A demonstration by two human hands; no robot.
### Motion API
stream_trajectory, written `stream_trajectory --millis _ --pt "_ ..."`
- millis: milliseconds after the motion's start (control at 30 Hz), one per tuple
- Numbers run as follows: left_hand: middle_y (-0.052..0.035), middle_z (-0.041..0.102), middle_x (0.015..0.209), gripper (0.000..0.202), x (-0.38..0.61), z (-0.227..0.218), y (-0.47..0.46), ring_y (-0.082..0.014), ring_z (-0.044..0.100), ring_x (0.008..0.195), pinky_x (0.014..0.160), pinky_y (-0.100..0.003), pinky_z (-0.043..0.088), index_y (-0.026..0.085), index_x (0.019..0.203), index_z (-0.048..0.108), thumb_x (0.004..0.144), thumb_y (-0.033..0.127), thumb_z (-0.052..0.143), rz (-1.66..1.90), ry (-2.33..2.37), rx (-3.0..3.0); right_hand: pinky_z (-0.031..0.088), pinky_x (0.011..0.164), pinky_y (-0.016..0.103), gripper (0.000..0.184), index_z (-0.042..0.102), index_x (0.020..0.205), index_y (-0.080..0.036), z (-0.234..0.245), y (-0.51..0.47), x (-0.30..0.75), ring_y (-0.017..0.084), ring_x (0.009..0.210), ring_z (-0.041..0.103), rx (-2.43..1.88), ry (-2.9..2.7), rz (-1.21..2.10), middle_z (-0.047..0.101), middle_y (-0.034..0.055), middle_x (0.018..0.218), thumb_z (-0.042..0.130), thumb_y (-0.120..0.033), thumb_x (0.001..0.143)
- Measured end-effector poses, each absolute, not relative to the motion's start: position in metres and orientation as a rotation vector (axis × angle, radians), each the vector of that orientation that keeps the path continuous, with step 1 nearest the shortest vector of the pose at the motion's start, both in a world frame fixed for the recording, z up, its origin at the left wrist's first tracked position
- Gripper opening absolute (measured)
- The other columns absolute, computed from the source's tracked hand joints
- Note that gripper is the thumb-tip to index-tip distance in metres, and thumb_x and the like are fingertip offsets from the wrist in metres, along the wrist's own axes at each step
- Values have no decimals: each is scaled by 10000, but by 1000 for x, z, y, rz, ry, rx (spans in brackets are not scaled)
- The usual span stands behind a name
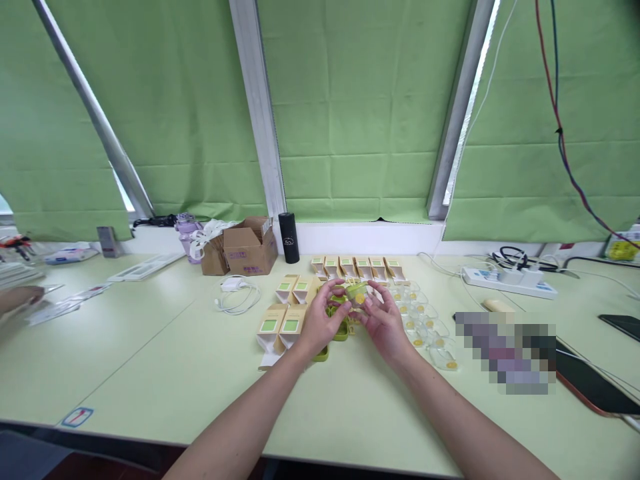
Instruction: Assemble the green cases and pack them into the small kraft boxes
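Box (357, 295) looks like thin plastic, so probably light, slick and crackable; I'd grip its sides. Left hand (324, 315) and right hand (387, 323) pinch it between them over the bench (150, 373). I count ten cartons (291, 327), six back, four left; clear covers (441, 347) overlap too much, sorry.

At frame centre, on the pale green table (150, 373), green plastic trays (341, 331) lie between beige cardboard boxes (291, 325) to the left and clear plastic cases (430, 324) to the right; more boxes (363, 269) line up behind. Left of centre, a black cylindrical bottle (289, 238) stands just right of a brown cardboard carton (247, 251).
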State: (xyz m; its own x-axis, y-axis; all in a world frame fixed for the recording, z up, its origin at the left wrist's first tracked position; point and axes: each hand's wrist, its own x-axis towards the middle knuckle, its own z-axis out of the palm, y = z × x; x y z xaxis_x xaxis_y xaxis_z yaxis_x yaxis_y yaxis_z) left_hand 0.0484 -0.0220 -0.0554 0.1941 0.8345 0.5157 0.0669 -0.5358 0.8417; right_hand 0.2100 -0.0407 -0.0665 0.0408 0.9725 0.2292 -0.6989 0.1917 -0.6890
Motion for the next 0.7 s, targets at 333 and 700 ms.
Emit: stream_trajectory --millis 333,700 --pt "-128 682 1386 621 46 -56 -18 -271 684 1181 987 -393 568 242 1403 632 846 373 873 1343 774 1701 591 917 369 741 624 1293 -310 -70 -40 212 231 1056 694 -578 -927 1131 730 25 1131 996 -300 652" --pt "-113 694 1327 483 42 -53 -22 -305 651 1241 1100 -484 499 251 1281 704 817 208 833 1326 926 1924 520 843 364 438 662 1254 -277 -63 -39 221 247 1070 651 -613 -936 877 735 58 1098 812 -455 883"
